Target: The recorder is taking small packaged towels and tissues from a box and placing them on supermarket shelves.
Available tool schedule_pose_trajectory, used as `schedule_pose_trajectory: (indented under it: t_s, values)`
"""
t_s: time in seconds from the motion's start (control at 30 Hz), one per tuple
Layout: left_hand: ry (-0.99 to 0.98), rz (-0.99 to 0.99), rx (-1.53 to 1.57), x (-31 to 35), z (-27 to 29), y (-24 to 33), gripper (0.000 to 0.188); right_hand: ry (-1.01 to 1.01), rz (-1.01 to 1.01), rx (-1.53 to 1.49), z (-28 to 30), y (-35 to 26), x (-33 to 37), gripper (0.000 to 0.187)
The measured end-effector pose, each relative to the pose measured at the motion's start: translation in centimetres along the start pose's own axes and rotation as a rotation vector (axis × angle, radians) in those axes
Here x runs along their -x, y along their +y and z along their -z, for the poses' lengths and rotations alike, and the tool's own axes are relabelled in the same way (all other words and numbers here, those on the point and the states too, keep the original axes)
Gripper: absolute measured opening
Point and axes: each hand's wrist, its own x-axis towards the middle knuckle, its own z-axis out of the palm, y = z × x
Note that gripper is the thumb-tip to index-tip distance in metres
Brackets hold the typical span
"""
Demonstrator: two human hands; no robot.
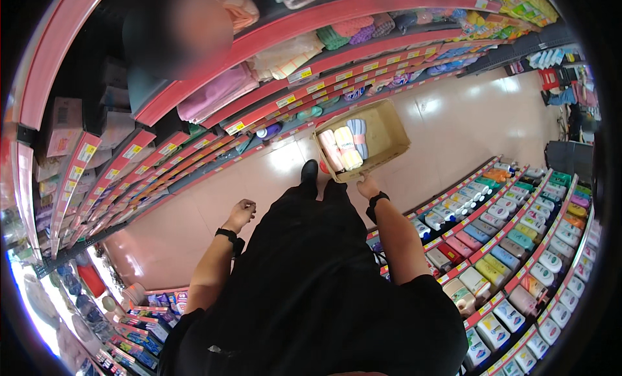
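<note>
An open cardboard box (387, 140) is in front of my feet, tilted a little. At its near edge my right hand (368, 185) grips the cardboard, with the fingertips partly hidden by the box wall. Rolled towels lie in the box's left part: a pink one (330, 149), a yellow-and-white one (348, 150) with a paper band, and a blue-grey one (357, 137) with a pink band. My left hand (242, 214) hangs to the left of my legs with nothing in it, its fingers loosely bent and apart.
Red-edged shelves (291, 84) with folded towels and cloths run along the far and left side. To the right, tiered shelves carry rows of bottles (492, 266). Between them runs a shiny pinkish tiled floor (453, 129). A blurred round shape (178, 35) is at the upper left.
</note>
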Motion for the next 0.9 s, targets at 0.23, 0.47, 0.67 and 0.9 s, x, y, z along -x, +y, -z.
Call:
schedule_pose_trajectory:
  t_s: [0.23, 0.47, 0.67, 0.9]
  values:
    - [0.001, 0.252, 0.046, -0.4, 1.6, -9.2, 0.027, -0.176, -0.109, 0.087, 1.7, -3.8, 0.9, 0.060]
    - [0.030, 0.280, 0.153, -0.4, 2.0, -11.3, 0.030, -0.265, -0.136, 0.151, 1.2, -5.8, 1.0, 0.058]
    - [0.006, 0.198, 0.192, -1.0, 0.5, -8.8, 0.034, -0.330, -0.159, 0.168, 1.5, -7.2, 0.3, 0.053]
    - [0.047, 0.153, 0.202, -2.1, -0.7, -5.3, 0.033, -0.256, -0.092, 0.160, 3.1, -5.7, -0.8, 0.041]
